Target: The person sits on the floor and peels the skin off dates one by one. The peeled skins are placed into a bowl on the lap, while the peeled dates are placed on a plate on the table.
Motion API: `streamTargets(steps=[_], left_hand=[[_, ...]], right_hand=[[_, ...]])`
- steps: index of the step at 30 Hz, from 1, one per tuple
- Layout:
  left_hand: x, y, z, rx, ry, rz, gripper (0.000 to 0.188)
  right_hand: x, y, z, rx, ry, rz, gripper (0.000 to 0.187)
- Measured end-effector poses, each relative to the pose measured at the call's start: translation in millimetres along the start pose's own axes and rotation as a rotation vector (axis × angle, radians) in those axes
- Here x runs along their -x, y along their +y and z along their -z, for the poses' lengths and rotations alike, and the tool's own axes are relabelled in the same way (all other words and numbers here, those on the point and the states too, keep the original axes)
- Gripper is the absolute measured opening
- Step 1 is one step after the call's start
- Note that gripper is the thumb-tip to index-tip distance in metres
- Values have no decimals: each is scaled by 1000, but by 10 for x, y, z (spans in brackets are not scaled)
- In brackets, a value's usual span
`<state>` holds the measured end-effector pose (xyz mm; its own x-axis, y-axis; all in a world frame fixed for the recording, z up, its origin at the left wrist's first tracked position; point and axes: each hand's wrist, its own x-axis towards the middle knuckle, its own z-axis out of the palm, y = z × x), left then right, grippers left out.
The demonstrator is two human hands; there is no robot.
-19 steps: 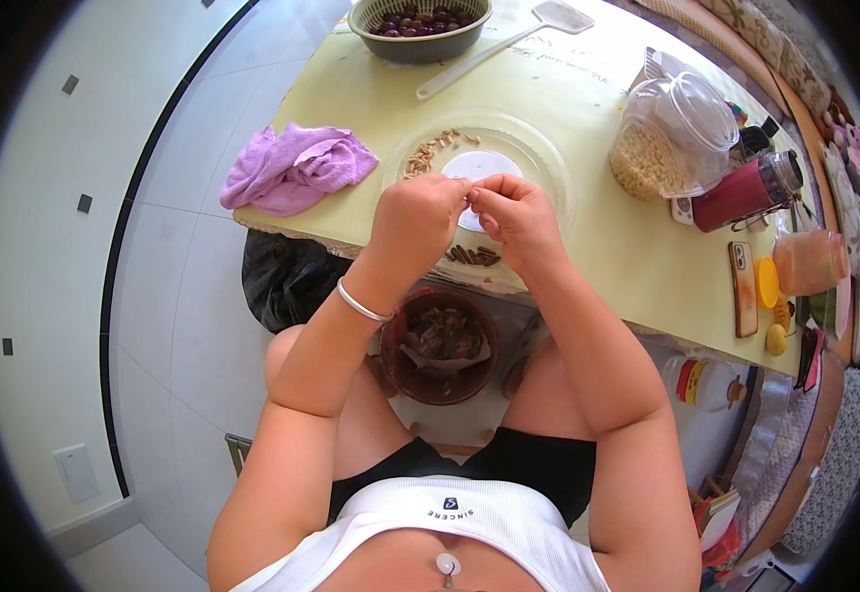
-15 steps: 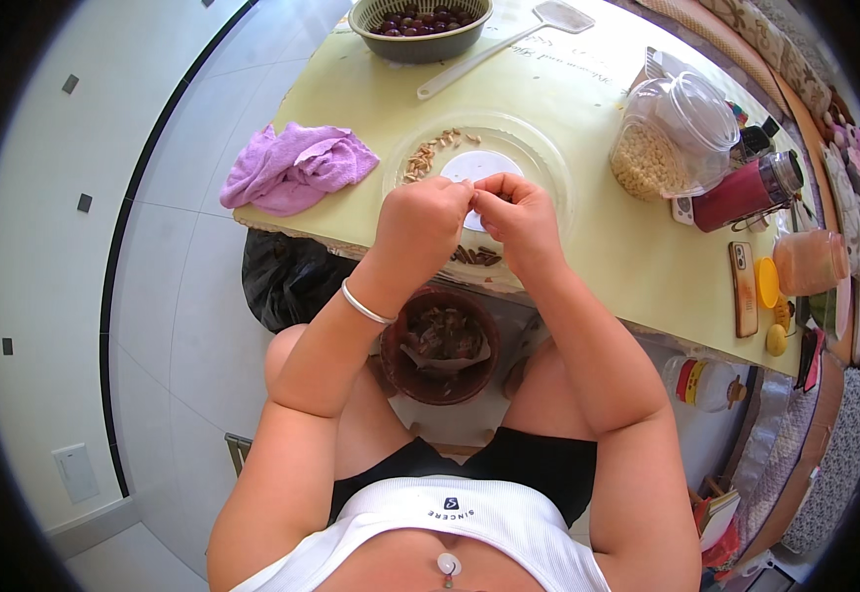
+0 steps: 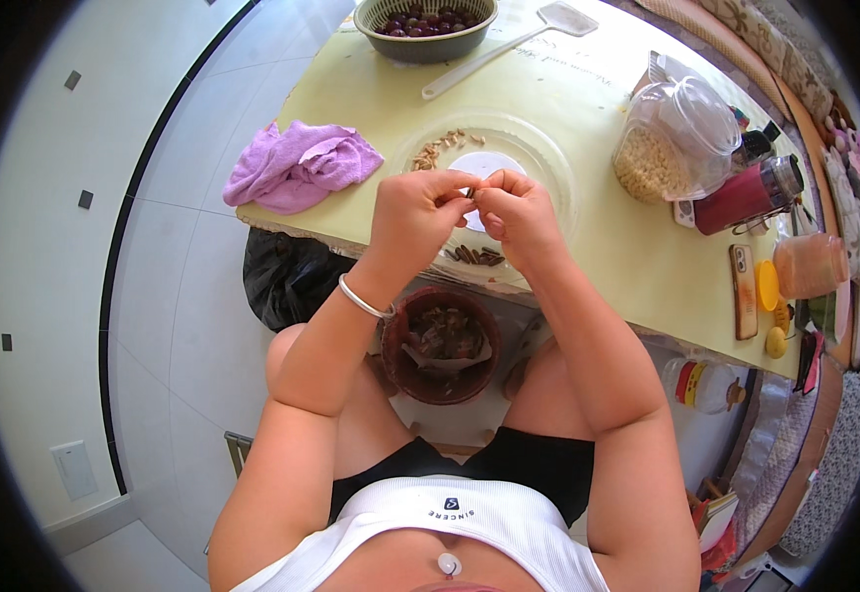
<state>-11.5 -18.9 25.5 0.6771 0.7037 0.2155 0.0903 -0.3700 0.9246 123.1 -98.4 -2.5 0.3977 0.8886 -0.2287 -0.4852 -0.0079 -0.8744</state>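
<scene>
My left hand (image 3: 410, 215) and my right hand (image 3: 521, 219) meet fingertip to fingertip over a clear round plate (image 3: 560, 163). Both are closed in a pinch on a small dark elongated seed (image 3: 470, 193), mostly covered by the fingers. A white round disc (image 3: 485, 161) shows at the plate's middle, partly behind my hands. Pale tan kernel pieces (image 3: 428, 155) lie along the plate's far left side. Several dark brown elongated seeds (image 3: 476, 257) rest at its near side, between my wrists.
A reddish-brown bin (image 3: 487, 370) with scraps stands below the table edge. On the table (image 3: 351, 94) are a purple cloth (image 3: 297, 170), a basket of dark round fruit (image 3: 428, 44), a white fly swatter (image 3: 489, 64), a clear tub of pale pieces (image 3: 652, 163) and a phone (image 3: 744, 291).
My left thumb and fingers have shifted apart a little, and the dark seed shows between the fingertips. Both hands stay over the plate.
</scene>
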Motion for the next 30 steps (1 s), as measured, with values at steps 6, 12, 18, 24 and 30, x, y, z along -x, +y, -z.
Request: streamTargets(steps=[6, 12, 18, 24, 30], left_hand=[[-94, -130, 59, 536, -95, 322, 19], [-120, -211, 60, 634, -129, 375, 15], [-122, -125, 6, 492, -58, 237, 5], [-58, 18, -17, 67, 35, 16, 5], [-73, -82, -73, -162, 121, -237, 1]], right_hand=[[22, -21, 14, -53, -35, 21, 5], [41, -4, -5, 35, 8, 94, 5], [21, -6, 64, -124, -2, 49, 5], [34, -41, 63, -248, -60, -69, 7], [18, 7, 42, -229, -140, -89, 7]])
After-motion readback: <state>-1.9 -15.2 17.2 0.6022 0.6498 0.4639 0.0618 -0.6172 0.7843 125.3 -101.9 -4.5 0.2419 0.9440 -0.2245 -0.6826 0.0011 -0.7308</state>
